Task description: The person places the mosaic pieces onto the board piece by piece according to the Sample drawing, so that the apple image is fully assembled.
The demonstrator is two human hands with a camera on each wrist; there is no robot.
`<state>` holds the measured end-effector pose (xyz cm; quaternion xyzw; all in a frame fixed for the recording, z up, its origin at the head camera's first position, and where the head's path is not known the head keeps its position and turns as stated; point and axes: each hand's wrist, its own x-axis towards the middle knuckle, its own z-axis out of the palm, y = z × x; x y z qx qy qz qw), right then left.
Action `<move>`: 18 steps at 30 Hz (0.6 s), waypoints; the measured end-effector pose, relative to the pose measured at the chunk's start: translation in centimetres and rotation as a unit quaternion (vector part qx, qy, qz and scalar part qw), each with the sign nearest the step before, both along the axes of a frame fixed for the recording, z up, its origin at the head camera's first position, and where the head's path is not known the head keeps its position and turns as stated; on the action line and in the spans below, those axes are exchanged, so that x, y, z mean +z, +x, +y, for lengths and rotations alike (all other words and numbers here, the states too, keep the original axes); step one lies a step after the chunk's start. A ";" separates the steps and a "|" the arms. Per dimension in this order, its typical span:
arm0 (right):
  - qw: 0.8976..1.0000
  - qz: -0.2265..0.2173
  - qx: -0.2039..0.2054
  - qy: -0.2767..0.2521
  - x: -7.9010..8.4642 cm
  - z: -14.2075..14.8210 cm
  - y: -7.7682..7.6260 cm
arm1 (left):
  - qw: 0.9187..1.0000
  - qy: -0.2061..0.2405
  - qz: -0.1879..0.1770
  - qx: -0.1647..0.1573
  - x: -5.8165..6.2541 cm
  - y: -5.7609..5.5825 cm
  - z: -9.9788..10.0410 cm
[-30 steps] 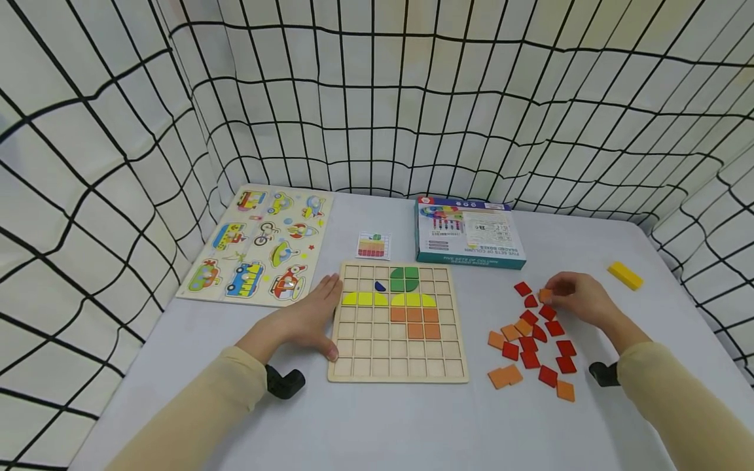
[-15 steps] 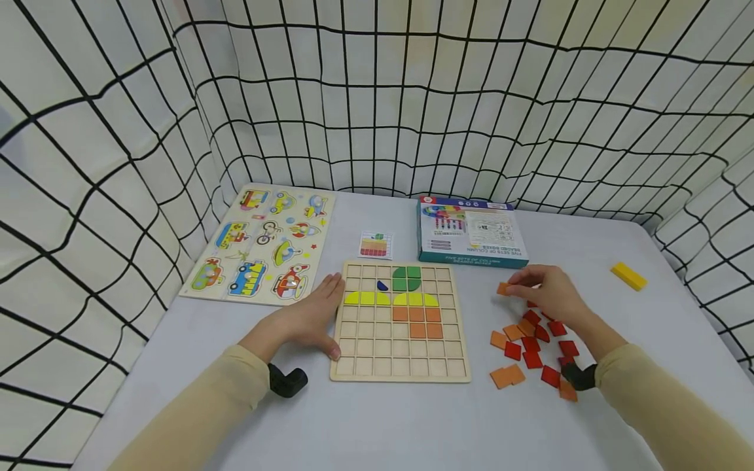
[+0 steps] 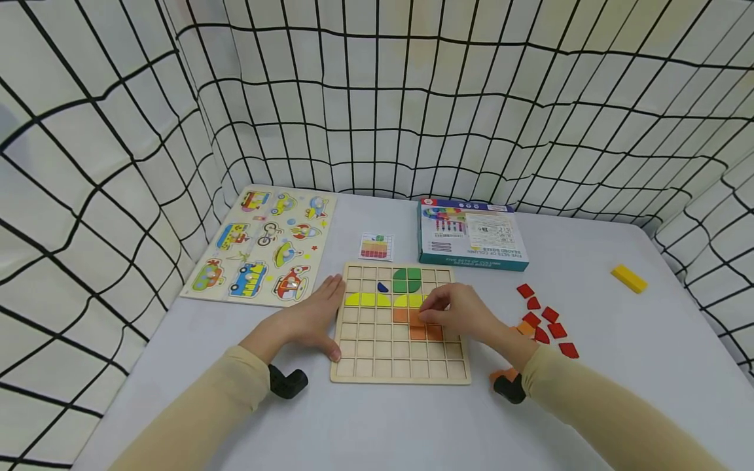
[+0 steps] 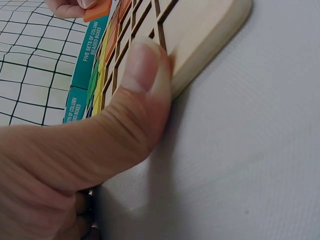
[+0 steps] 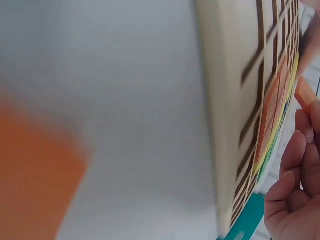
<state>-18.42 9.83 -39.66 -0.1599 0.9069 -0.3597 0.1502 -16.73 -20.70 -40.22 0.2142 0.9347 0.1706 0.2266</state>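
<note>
On the white tabletop lies a wooden grid board (image 3: pixel 366 351) holding green, yellow, blue and orange pieces. My left hand (image 3: pixel 306 319) rests along its left edge, fingers extended and thumb at the lower left side; the thumb (image 4: pixel 142 75) presses the board's rim in the left wrist view. Over the board's orange rows, my right hand (image 3: pixel 465 314) pinches an orange square tile (image 5: pixel 304 94) between thumb and fingertips. The left wrist view shows that tile raised above the board surface. Part of the orange rows is hidden behind the right hand.
Loose red tiles (image 3: pixel 550 314) and orange tiles (image 3: pixel 525 328) lie right of the board, partly under the right forearm. Behind stand a pattern card (image 3: pixel 376 247) and a teal box (image 3: pixel 473 234). A vehicle puzzle (image 3: pixel 259 245) lies left, a yellow block (image 3: pixel 629 278) far right. Black netting surrounds the table.
My right hand has carried the orange tile left from the loose pile to above the board. The left hand has stayed at the board's left edge.
</note>
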 end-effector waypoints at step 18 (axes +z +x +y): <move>0.999 0.003 0.012 0.032 -0.6 -3.7 1.8 | 1.000 0.004 -0.002 0.000 0.0 0.0 0.0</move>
